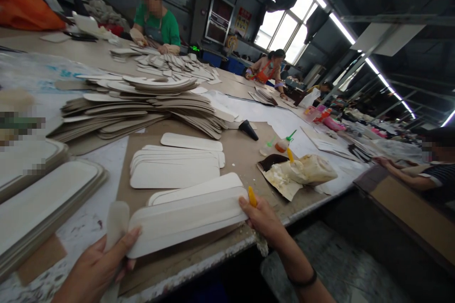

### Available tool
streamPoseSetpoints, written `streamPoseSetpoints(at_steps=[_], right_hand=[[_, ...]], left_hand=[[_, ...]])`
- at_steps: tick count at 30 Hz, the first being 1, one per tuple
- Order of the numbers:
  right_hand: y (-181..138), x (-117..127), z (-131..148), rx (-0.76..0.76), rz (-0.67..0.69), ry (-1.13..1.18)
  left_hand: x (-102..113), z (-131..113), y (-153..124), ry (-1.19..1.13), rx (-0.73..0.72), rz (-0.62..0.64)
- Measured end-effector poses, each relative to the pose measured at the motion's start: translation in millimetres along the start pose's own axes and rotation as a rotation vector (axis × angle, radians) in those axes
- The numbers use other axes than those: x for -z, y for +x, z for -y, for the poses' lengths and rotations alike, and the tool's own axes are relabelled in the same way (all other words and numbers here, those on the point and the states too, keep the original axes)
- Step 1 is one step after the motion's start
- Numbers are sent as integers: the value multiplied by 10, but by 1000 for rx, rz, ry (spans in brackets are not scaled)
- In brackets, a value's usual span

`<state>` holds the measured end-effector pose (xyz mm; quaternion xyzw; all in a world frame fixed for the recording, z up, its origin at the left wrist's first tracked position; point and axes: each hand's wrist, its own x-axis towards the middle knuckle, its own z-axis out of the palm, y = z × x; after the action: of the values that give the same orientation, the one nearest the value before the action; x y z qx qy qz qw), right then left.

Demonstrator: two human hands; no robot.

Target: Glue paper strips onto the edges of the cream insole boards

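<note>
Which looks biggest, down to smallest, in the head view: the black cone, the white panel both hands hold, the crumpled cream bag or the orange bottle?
1. White panel
2. Crumpled cream bag
3. Black cone and orange bottle: too alike to rank.
The panel is also nearest the camera, which enlarges it.

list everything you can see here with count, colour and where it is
held panel: one, off-white, between both hands
narrow strip: one, pale grey, left hand
yellow-handled tool: one, yellow, right hand
loose panels: several, white, on brown sheet
brown sheet: one, brown, on table
panel stacks: two, white-topped, left
curved pieces: many, white and grey-brown, beyond sheet
cone: one, black, beside pile
small bottles: two, orange and clear, right of cone
smeared container: one, cream, right
co-workers: at least three, varied clothing, background and right
window: one, bright, back
left hand: one, bare, lower left
right hand: one, bare, lower centre
</note>
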<state>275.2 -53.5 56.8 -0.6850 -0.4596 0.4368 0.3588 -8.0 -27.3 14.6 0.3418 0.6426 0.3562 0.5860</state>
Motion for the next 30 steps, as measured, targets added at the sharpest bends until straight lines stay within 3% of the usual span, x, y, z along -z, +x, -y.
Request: streamPoseSetpoints(at_steps=[4, 10, 19, 30], right_hand=[[69, -22, 20, -16, 28, 15], [164, -8, 72, -38, 36, -42], [224, 33, -45, -141, -68, -291], [117, -30, 116, -176, -75, -238]], left_hand=[[30, -13, 59, -18, 29, 21], [61, -215, 38, -108, 49, 192], [54, -331, 15, -181, -8, 169], [100, -317, -39, -188, -14, 131]])
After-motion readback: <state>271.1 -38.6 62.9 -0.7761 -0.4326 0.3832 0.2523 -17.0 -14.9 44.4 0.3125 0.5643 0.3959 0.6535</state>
